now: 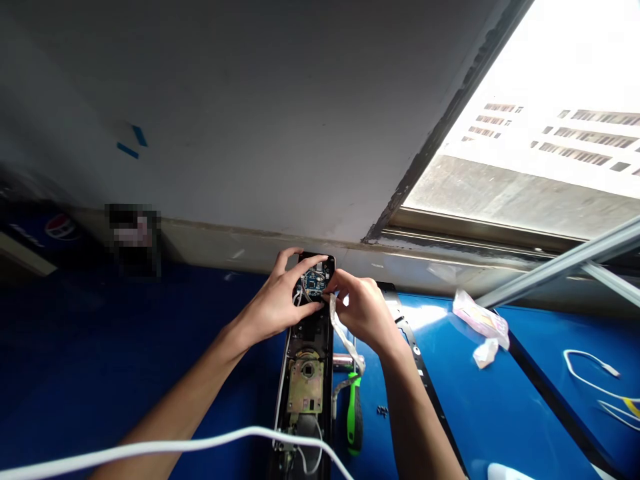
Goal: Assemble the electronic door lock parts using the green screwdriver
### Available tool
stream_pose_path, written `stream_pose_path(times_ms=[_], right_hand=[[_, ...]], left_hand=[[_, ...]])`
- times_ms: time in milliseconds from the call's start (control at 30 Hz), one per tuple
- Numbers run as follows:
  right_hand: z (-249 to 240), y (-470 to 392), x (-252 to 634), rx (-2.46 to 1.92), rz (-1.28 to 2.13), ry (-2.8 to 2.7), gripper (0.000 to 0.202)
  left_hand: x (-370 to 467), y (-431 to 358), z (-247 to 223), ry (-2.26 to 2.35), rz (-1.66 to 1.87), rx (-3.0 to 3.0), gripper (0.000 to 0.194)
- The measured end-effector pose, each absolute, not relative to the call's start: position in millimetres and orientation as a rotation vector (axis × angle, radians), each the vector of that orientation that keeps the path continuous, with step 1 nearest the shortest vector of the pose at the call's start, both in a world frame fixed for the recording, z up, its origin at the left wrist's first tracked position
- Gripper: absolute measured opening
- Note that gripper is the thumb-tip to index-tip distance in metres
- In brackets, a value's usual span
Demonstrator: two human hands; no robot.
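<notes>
A long black smart lock body (315, 320) lies with its inside facing up, a blue circuit board (314, 283) at its far end. My left hand (280, 293) grips that end, fingers across the top edge and thumb by the board's near edge. My right hand (363, 303) is closed in a pinch on a whitish taped cable (341, 333) at the board's right side. Whether the cable's tip touches the board is hidden by my fingers. Nearer me in the body sits a yellowish metal plate (306, 387).
Right of the lock body lie a green-handled screwdriver (355, 417), small dark screws (383, 411) and a black frame panel (425, 363). A plastic packet (480, 320) and white cable (590, 357) lie farther right. Another white cable (200, 440) crosses the foreground. Wall and window stand behind.
</notes>
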State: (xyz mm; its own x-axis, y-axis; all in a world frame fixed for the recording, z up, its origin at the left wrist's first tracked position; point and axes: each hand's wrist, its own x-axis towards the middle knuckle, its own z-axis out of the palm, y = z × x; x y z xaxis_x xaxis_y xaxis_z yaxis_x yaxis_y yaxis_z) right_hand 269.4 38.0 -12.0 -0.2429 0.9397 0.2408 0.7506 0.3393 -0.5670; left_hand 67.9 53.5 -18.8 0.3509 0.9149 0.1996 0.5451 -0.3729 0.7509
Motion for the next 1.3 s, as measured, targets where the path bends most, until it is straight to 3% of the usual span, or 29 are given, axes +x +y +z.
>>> stream_pose_path(times_ms=[167,300,400,567,667,800,967,1100,1300], right_hand=[[-8.5,37.1,273.6,-1.420,0.563,-2.055,0.023],[2.5,29.9,288.1,-1.324,0.725,-2.057,0.020],[11.0,19.7,310.2,-1.343,0.811,-1.968,0.019],[1.3,0.5,359.7,-1.899,0.827,-1.922,0.020],[-20.7,-7.8,383.2,-2.247,0.688,-1.785,0.029],[-45.4,-13.8,394.7,-2.552,0.603,-1.566,0.059],[-51.7,-13.0,389.8,-2.688,0.650,-1.451,0.079],[-49.6,-8.9,391.3,-2.712,0.749,-1.416,0.088],[-47.1,-3.8,399.8,-2.693,0.875,-1.427,0.041]], left_hand=[[72.8,41.3,-12.8,1.296,0.727,2.168,0.089],[86.3,28.3,-8.9,1.238,0.868,2.410,0.091],[96.3,19.5,-5.2,1.053,0.929,2.546,0.078],[113.2,3.5,5.7,0.733,0.695,2.614,0.040],[127.3,-4.5,13.3,0.725,0.493,2.634,0.032],[148.4,-4.9,17.9,0.763,0.455,2.653,0.012],[168.9,8.9,12.2,0.949,0.518,2.596,0.028],[173.6,18.0,6.9,1.070,0.516,2.614,0.021],[167.2,17.1,0.1,1.094,0.459,2.673,0.024]])
